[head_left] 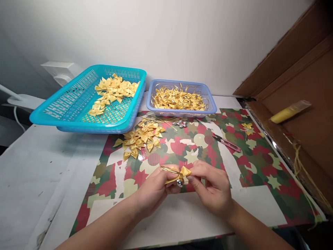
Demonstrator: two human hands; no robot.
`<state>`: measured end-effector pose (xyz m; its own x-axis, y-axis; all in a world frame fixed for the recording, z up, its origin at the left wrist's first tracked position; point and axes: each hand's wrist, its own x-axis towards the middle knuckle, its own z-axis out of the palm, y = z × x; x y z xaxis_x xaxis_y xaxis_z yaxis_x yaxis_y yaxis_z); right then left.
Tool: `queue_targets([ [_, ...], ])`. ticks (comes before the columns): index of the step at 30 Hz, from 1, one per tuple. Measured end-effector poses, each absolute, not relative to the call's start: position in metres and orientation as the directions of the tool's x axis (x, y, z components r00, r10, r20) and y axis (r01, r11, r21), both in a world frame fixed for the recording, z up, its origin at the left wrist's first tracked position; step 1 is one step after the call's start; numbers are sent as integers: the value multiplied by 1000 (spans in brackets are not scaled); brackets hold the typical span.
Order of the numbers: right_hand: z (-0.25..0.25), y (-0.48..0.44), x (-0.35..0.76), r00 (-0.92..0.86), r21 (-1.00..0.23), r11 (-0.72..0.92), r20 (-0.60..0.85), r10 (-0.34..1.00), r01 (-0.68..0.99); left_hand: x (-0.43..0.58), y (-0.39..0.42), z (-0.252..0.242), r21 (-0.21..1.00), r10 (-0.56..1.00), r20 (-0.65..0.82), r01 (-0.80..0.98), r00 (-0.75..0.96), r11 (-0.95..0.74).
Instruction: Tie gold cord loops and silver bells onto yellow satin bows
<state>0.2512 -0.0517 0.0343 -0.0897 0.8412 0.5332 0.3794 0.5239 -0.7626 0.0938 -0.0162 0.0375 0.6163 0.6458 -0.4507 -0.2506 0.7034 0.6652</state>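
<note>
Between my two hands is a yellow ribbon bow [185, 171] with a small silver bell [180, 182] and a looped gold twist tie [170, 169] on it. My left hand [158, 182] pinches the bow's left side, its fingertips partly behind the ribbon. The thumb and forefinger of my right hand [212, 185] close on the bow's right side. The bell hangs below the bow's middle, and the gold loop arches over my left fingers. Beyond my hands lies a loose pile of yellow bows [143, 137], near several silver bells [180, 124] and straight gold ties [158, 120].
A teal basket [39, 117] with yellow bows stands at the left, stacked on a blue one. A purple-blue basket [182, 113] at the back holds finished-looking bows with gold loops. Pink thread snips [227, 143] lie right. A cardboard wall [299, 76] bounds the right side.
</note>
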Motion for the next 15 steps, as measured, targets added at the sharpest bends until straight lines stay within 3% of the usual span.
queue_targets([
  [15,32,-54,248,-56,-776,461,487,872,430,96,-17,38,723,699,-384,-274,604,634],
])
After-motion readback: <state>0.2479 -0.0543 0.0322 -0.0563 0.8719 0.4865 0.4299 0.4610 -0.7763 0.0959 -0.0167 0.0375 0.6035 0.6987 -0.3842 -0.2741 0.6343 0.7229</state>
